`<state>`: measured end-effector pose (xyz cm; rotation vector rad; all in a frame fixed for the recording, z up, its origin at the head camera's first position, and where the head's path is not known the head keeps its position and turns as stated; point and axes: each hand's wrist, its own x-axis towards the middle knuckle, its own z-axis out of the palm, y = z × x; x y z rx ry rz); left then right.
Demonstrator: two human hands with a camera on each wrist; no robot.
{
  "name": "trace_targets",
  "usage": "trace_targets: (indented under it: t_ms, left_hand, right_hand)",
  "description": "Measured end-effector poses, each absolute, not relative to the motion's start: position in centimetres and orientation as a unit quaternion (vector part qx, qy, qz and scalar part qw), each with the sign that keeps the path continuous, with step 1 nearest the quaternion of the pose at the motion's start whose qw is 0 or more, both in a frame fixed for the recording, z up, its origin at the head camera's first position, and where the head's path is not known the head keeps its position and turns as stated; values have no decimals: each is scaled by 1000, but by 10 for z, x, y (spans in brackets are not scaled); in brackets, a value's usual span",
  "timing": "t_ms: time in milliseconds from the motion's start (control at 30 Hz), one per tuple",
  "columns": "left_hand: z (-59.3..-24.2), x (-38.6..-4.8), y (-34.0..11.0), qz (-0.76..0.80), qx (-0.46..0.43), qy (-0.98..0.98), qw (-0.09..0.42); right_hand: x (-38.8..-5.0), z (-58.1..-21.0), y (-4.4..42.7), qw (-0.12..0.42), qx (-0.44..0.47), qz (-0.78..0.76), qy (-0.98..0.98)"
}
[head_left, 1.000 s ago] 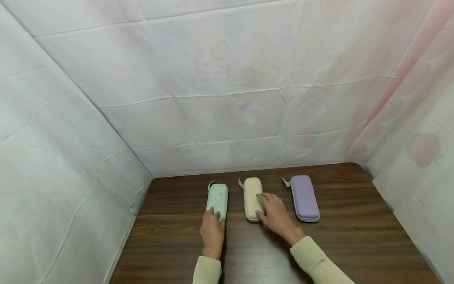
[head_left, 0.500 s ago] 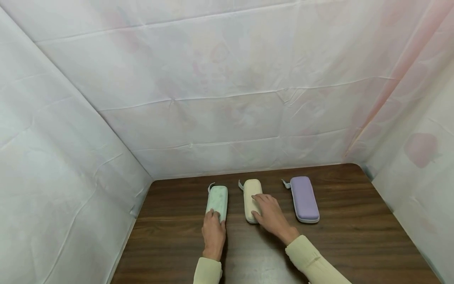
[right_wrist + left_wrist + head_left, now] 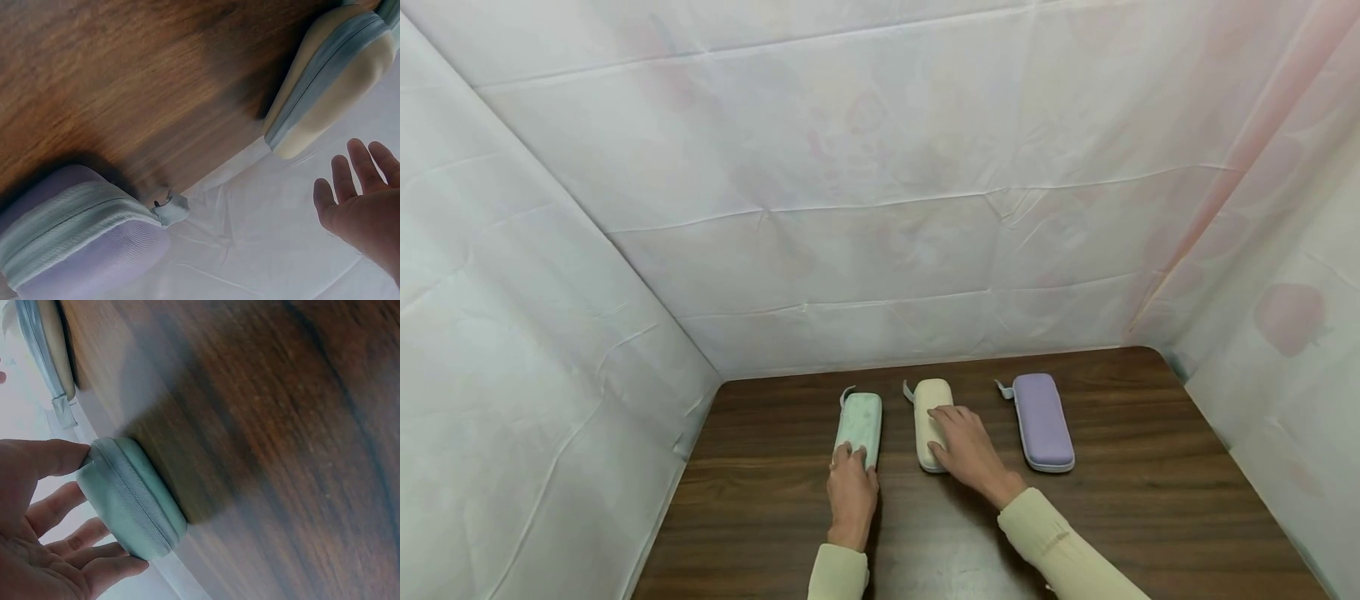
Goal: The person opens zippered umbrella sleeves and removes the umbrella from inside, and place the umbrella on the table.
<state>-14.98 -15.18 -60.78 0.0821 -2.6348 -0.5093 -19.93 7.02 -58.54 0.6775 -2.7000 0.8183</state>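
Three zippered hard cases lie on the table in a row, each with a small strap at its far left. My left hand holds the near end of the mint-green case. In the left wrist view its thumb is on one side of that green case and its fingers are on the other. My right hand hovers over the cream case, its fingers loosely spread. The right wrist view shows those fingers apart from the cream case.
The purple case lies right of my right hand. Dark wood-grain tabletop surrounds the cases. Pale printed sheeting hangs behind the table and along both sides.
My right hand has shifted a little left, farther over the cream case. The left hand stays at the green case, and the cases have not visibly moved on the table.
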Motion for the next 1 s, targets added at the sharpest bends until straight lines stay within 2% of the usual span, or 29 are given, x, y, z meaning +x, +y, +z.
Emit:
trace_targets:
  t_ms: [233, 567, 1000]
  left_hand:
    - [-607, -150, -151, -185, 31, -957, 222]
    - [-609, -150, -149, -181, 35, -956, 228]
    - [-604, -150, -149, -175, 24, -954, 240]
  right_hand:
    - [-205, -585, 72, 113, 236, 271, -926]
    - [-210, -584, 71, 139, 248, 261, -922]
    - [-217, -580, 69, 125, 249, 251, -927]
